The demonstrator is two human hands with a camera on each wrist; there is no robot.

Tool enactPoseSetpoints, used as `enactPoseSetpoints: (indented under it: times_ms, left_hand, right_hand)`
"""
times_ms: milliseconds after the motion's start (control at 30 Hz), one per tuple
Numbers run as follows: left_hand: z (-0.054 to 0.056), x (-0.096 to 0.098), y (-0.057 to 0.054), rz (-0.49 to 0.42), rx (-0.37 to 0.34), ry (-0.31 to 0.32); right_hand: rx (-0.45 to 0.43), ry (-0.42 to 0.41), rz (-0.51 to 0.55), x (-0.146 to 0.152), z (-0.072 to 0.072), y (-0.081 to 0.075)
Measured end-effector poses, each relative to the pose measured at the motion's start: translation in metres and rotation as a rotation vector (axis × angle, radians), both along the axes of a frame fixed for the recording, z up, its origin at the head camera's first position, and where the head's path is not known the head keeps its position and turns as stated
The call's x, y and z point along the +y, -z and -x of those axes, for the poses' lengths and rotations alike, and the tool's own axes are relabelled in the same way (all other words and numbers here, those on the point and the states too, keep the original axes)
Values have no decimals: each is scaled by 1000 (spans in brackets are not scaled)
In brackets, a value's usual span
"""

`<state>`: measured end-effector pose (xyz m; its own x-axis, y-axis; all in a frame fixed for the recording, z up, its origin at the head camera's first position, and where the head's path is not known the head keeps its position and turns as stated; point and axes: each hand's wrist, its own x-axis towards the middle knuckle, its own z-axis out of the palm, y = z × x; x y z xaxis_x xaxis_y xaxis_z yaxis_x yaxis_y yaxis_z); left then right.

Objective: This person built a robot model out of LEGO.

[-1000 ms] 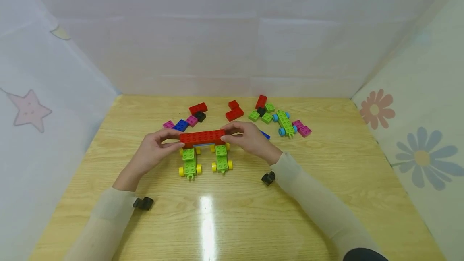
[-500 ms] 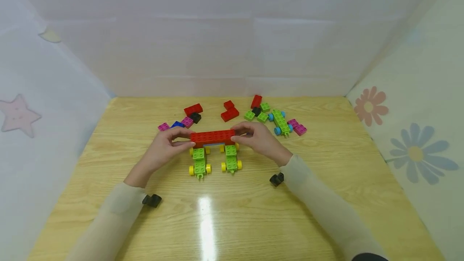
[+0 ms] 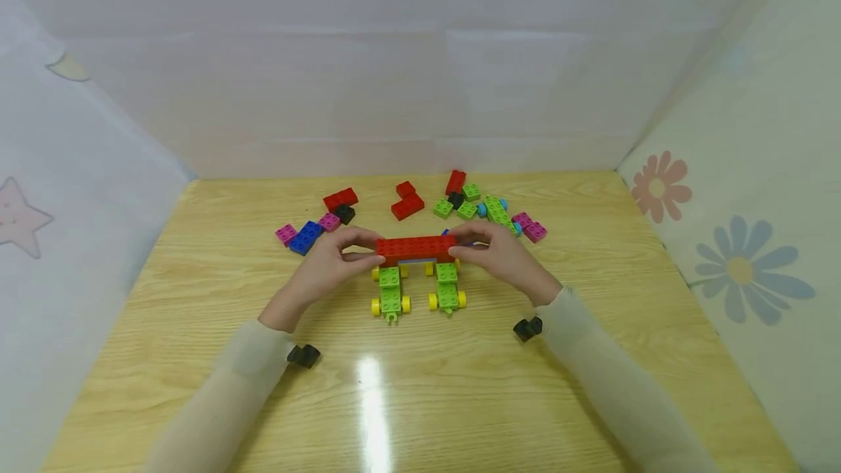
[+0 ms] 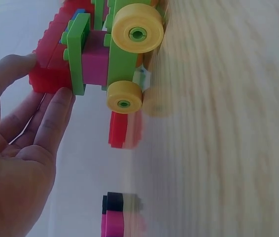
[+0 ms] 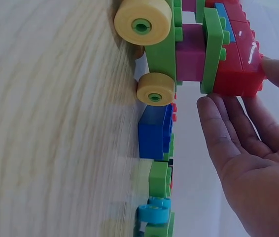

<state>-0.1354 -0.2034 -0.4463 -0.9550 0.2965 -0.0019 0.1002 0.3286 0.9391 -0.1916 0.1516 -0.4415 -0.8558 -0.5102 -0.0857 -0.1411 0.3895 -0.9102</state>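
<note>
While both ends of the long red studded plastic beam (image 3: 415, 248) are pinched, we have each hand closed on one end: left hand (image 3: 322, 268) on the left, right hand (image 3: 506, 258) on the right; each has the thumb at the near side, fingers at the far side; beam lies crosswise over the far parts of two lime-green plastic wheeled bases, left base (image 3: 390, 301) and right base (image 3: 448, 298), which stand side by side, apart; both run on round yellow wheels (image 3: 376, 306).

From the wrist views we read the stack: red on top with a seam along its side, flat blue strip (image 5: 224, 22) at its underside between the ends, green studded plate (image 5: 212, 49) below, purple block (image 5: 190, 52) under that, then the wheeled base; we can't tell whether every wheel bears on the pale wood-grain tabletop (image 3: 420, 414).

Further back we see loose bricks; left cluster: magenta brick (image 3: 285, 233), blue brick (image 3: 306, 237), black brick (image 3: 344, 214), among others; mid: L-shaped pair of red bricks (image 3: 407, 207); right: green studded chassis with light-blue wheels (image 3: 497, 210), partly behind the right hand, with two magenta bricks (image 3: 536, 231) just beside it.
</note>
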Motion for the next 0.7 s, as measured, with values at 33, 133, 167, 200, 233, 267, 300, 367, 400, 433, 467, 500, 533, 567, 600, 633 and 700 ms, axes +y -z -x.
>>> enactPoseSetpoints:
  times_ms: [33, 133, 167, 200, 233, 267, 300, 367, 400, 433, 467, 500, 533, 567, 600, 633, 700]
  left_hand:
    - [0, 2, 0, -5, -1, 4]
    - [1, 6, 1, -27, -7, 18]
    - [0, 7, 1, -35, -10, 20]
    - [0, 7, 2, -43, -14, 22]
    - [0, 7, 2, -48, -14, 23]
    - [0, 8, 2, -48, -14, 22]
    - [-1, 8, 3, -48, -15, 20]
    - [-2, 8, 3, -45, -15, 19]
    - [-2, 8, 3, -43, -17, 18]
    - [-2, 9, 3, -42, -18, 17]
    - [-2, 9, 3, -43, -20, 16]
    - [-2, 9, 3, -44, -21, 16]
    - [-2, 10, 3, -44, -18, 16]
    - [-2, 10, 3, -43, -15, 14]
    - [-1, 10, 3, -42, -11, 13]
    - [-1, 10, 3, -42, -7, 13]
    - [0, 11, 2, -40, -3, 15]
  right_hand:
    - [-6, 4, 4, 2, -1, 0]
    - [-15, 12, 12, 6, -4, 0]
    - [-16, 13, 14, 7, -5, -1]
    - [-17, 17, 15, 7, -6, -1]
    - [-15, 18, 17, 7, -7, -1]
    - [-11, 19, 17, 7, -8, 0]
    - [-7, 20, 19, 7, -8, 0]
    - [-5, 24, 22, 6, -9, 1]
    - [-6, 27, 23, 6, -9, 2]
    - [-7, 26, 25, 6, -9, 2]
    - [-7, 25, 27, 7, -9, 3]
    - [-9, 27, 30, 7, -9, 2]
    - [-11, 28, 35, 7, -9, 2]
    - [-10, 27, 38, 7, -8, 3]
    - [-12, 28, 42, 8, -8, 3]
    - [-12, 28, 44, 8, -8, 3]
    - [-15, 36, 44, 9, -8, 3]
